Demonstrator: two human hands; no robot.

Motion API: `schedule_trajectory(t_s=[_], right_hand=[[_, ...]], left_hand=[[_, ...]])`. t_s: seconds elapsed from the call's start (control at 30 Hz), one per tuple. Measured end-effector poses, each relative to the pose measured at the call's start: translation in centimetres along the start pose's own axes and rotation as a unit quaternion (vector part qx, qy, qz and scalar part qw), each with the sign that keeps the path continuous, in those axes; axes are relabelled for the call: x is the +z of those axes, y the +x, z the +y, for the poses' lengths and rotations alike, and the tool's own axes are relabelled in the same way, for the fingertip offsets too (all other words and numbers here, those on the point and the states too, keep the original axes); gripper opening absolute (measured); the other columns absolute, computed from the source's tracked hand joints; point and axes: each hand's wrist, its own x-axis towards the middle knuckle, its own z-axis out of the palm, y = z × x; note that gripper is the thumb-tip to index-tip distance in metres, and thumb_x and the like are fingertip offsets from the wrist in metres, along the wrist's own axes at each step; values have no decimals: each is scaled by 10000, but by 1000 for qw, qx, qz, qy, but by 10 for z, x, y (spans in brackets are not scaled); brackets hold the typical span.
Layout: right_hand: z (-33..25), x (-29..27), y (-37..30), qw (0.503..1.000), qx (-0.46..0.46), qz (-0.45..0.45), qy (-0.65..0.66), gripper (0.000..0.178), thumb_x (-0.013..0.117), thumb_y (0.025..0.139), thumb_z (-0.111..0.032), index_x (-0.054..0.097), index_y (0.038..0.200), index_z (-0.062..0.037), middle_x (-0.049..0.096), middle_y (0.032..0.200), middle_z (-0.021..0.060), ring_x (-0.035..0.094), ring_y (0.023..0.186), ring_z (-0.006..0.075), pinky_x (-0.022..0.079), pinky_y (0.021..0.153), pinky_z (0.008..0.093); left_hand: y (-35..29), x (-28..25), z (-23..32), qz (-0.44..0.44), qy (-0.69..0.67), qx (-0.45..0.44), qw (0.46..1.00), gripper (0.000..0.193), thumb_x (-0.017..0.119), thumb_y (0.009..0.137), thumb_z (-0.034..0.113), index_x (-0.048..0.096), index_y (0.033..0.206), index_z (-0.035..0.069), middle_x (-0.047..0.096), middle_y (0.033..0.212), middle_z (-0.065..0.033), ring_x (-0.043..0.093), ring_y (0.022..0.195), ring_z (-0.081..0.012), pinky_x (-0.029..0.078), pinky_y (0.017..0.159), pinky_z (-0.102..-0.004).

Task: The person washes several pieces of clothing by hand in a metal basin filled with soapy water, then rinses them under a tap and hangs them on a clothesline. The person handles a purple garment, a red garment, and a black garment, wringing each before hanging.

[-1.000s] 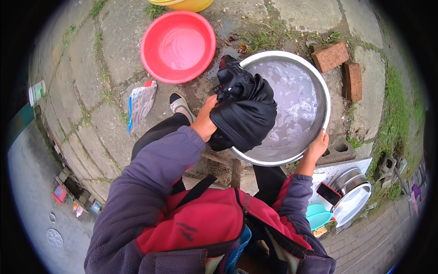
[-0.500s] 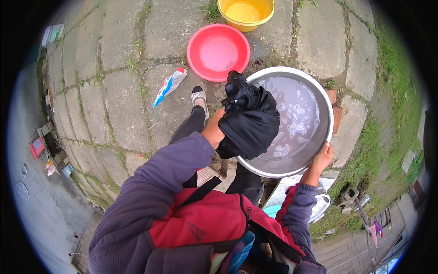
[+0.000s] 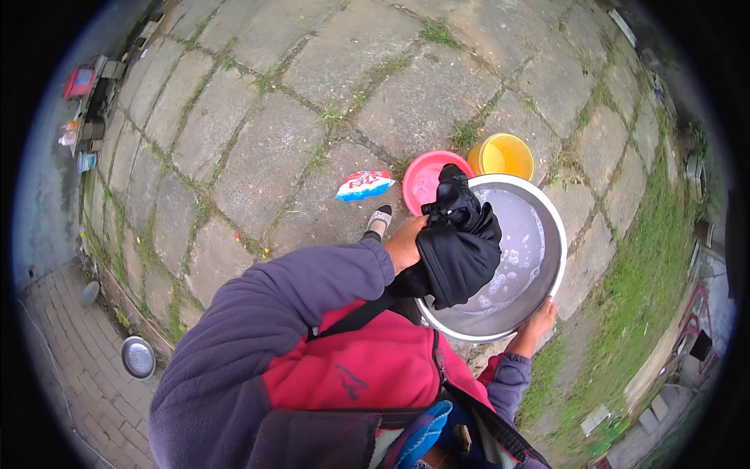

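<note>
My left hand (image 3: 405, 245) is closed around a bunched black garment (image 3: 462, 262), shiny and smooth, hanging over the left side of a large metal basin (image 3: 561, 248). Cloudy water with patches of suds (image 3: 512, 234) fills the bottom of the basin. At its lower right, my right hand (image 3: 539, 321) grips the rim, fingers hooked over the edge. The garment hides part of the basin's left rim and some of my left fingers.
Beyond the garment sit a pink basin (image 3: 426, 173) and a yellow bucket-like tub (image 3: 506, 156). A red, white and blue plastic packet (image 3: 365, 185) lies on the paving near my shoe (image 3: 380, 221). Grass (image 3: 625, 297) runs along the right; a round metal lid or pan (image 3: 138, 357) rests at far left.
The view has turned and shifted, so the basins and packet appear lower and farther right. My left hand still holds the garment and my right hand still grips the metal basin's rim.
</note>
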Motion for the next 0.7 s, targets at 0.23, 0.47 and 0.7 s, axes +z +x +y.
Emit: schedule_trajectory(t_s=[0.23, 0.47, 0.7], right_hand=[[-128, 145, 59, 973, -159, -161, -44, 312, 497, 1023, -284, 617, 972, -1, 628, 838, 47, 537, 725, 142, 461, 671, 312], [-244, 271, 25, 919, -251, -298, -64, 263, 504, 1008, -242, 618, 942, -16, 609, 816, 27, 522, 712, 131, 453, 663, 306], [-322, 417, -109, 864, -267, -410, -117, 206, 490, 1003, -178, 594, 948, -9, 613, 831, 45, 543, 717, 136, 462, 660, 296]], left_hand=[[-8, -59, 76, 125, -122, 72, 982, 344, 602, 963, 168, 567, 1284, 50, 649, 1187, -50, 629, 1053, -143, 510, 917, -310], [-69, -115, 134, 191, -309, 140, 921, 326, 596, 963, 214, 587, 1253, 66, 687, 1120, -72, 683, 965, -183, 547, 875, -338], [-165, -216, 167, 229, -384, 206, 870, 332, 609, 960, 262, 594, 1240, 85, 683, 1141, -87, 687, 963, -202, 560, 866, -360]])
